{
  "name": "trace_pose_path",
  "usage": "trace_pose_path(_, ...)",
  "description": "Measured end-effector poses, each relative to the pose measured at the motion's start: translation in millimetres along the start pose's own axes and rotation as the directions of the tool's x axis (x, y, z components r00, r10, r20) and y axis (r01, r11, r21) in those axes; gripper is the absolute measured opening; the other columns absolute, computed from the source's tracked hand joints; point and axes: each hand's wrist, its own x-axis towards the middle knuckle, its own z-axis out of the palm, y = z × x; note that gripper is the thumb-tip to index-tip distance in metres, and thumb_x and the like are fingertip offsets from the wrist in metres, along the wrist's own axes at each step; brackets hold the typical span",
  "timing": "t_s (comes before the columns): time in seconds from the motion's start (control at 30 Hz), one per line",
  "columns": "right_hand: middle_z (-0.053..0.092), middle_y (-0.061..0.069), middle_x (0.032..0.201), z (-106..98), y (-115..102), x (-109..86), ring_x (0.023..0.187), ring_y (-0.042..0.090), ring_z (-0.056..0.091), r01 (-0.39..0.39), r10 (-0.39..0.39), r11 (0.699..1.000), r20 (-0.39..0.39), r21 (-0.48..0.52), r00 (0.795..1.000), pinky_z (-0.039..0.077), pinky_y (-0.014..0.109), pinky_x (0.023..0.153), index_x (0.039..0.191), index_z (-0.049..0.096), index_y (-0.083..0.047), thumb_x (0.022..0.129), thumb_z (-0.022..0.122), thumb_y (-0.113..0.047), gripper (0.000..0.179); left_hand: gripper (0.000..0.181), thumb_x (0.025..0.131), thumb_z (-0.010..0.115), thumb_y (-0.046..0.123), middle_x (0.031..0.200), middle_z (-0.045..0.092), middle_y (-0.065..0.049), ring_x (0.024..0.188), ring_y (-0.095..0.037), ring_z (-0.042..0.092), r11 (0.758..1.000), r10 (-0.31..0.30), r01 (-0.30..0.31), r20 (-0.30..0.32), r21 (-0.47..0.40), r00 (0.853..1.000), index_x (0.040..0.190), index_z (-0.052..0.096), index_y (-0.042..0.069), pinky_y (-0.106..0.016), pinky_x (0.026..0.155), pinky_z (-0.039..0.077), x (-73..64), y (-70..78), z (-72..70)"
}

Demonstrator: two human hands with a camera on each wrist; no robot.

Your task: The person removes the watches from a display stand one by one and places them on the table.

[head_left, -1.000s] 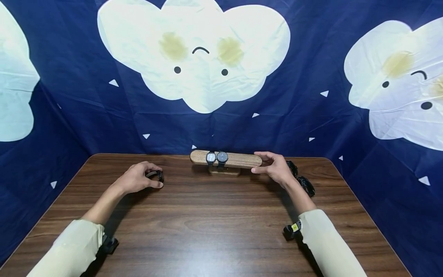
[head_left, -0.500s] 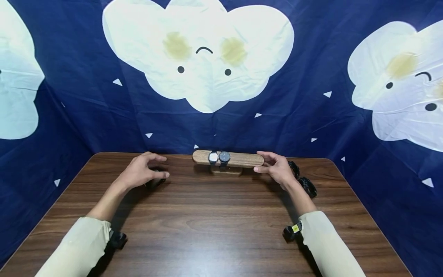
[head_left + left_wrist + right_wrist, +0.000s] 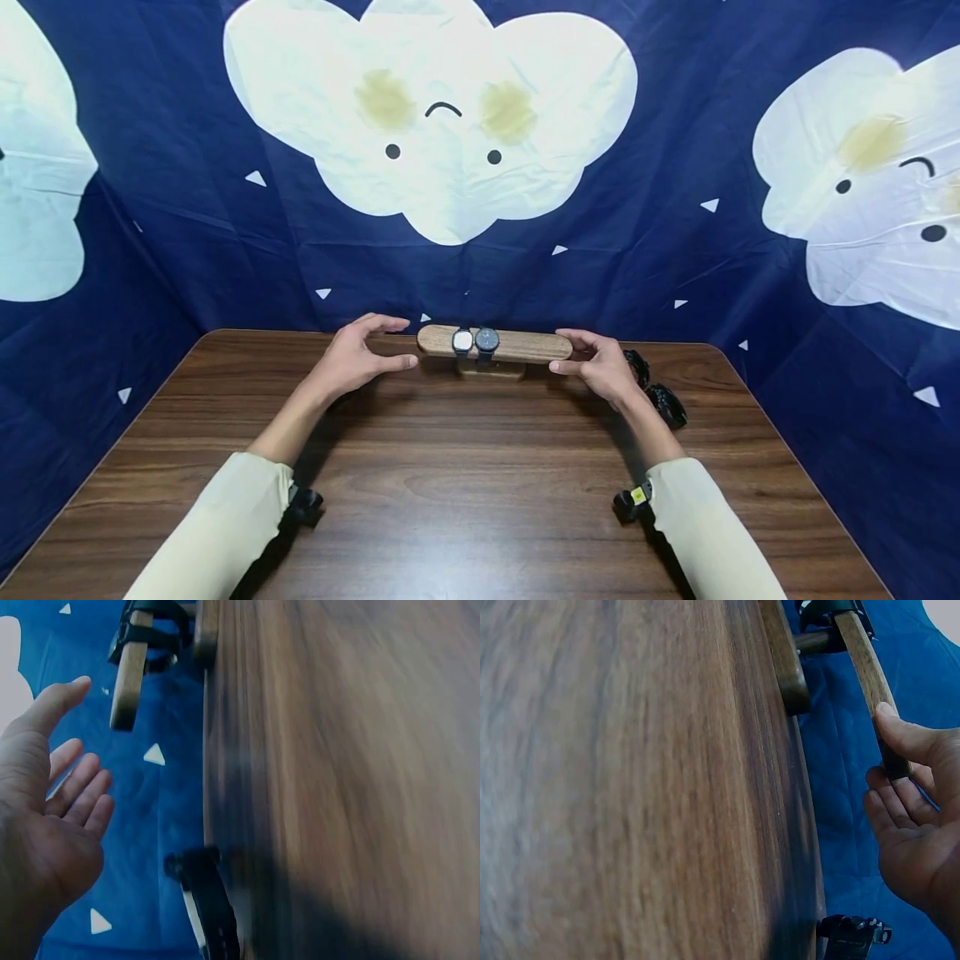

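A wooden watch stand [image 3: 528, 346] with a long rounded bar stands near the table's back edge. It carries two watches side by side: one with a pale square face [image 3: 462, 340], the other with a dark round dial [image 3: 487, 339]. My right hand [image 3: 596, 367] pinches the bar's right end, thumb in front and fingers behind. Just off the bar's left end is my left hand [image 3: 356, 354], thumb and fingers spread with nothing between them. A black-strapped watch [image 3: 208, 900] lies on the table below that hand in the left wrist view; in the head view the hand mostly hides it.
More black watches [image 3: 666, 405] lie on the brown wooden table [image 3: 480, 467], right behind my right hand. A dark blue cloth [image 3: 360, 267] with cloud shapes hangs along the back edge and both sides.
My left hand has let go of the black watch, leaving it on the table, and has moved right to the stand's left end. The right hand keeps its hold on the bar.
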Motion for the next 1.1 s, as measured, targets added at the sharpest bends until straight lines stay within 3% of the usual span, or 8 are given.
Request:
trace_pose_path(0.23,0.077,0.021,0.145,1,-1,0.8,0.125,0.031,0.077,-0.008,0.008,0.999,0.006,0.041,1.000,0.057,0.016,0.091,0.155,0.068,-0.007,0.092,0.094,-0.009,0.068,0.066,0.086,0.101,0.033,0.149,0.073,-0.013,0.141,-0.046,0.063,0.999,-0.014,0.014,0.001,-0.030,1.000,0.144,0.076,0.013,-0.066,0.121,0.049,6.4,8.0,11.0)
trace_pose_path(0.47,0.075,0.021,0.148,1,0,1.6,0.131,0.035,0.075,-0.013,0.012,0.999,0.021,0.049,1.000,0.057,0.015,0.092,0.156,0.067,-0.008,0.093,0.094,-0.011,0.069,0.067,0.084,0.102,0.031,0.148,0.074,-0.012,0.142,-0.046,0.063,0.998,-0.009,0.008,-0.013,-0.056,1.000,0.142,0.077,0.012,-0.063,0.122,0.049,8.6,13.0,18.0)
trace_pose_path(0.77,0.076,0.019,0.147,-1,2,0.6,0.127,0.032,0.077,-0.012,0.011,1.000,0.019,0.022,1.000,0.057,0.016,0.091,0.155,0.069,-0.010,0.092,0.095,-0.012,0.068,0.067,0.084,0.102,0.026,0.150,0.073,-0.012,0.144,-0.049,0.060,0.998,0.011,-0.011,-0.008,-0.064,1.000,0.143,0.075,0.008,-0.065,0.124,0.047,14.8,20.9,28.8)
trace_pose_path(1.0,0.078,0.016,0.145,-2,1,1.0,0.125,0.030,0.078,-0.016,0.016,1.000,0.017,-0.012,1.000,0.057,0.021,0.094,0.153,0.071,-0.012,0.091,0.096,-0.015,0.068,0.065,0.083,0.103,0.023,0.147,0.074,-0.013,0.145,-0.038,0.062,0.996,0.075,-0.075,-0.003,-0.058,0.997,0.140,0.077,0.007,-0.060,0.124,0.047,20.5,26.4,35.9)
trace_pose_path(1.1,0.078,0.016,0.144,-2,0,0.8,0.124,0.030,0.078,-0.017,0.017,1.000,0.017,-0.025,1.000,0.058,0.024,0.096,0.154,0.071,-0.013,0.090,0.097,-0.017,0.069,0.065,0.082,0.104,0.024,0.145,0.075,-0.012,0.140,-0.036,0.065,0.994,0.088,-0.088,0.005,-0.063,0.996,0.139,0.077,0.007,-0.059,0.119,0.050,22.5,29.3,39.0)
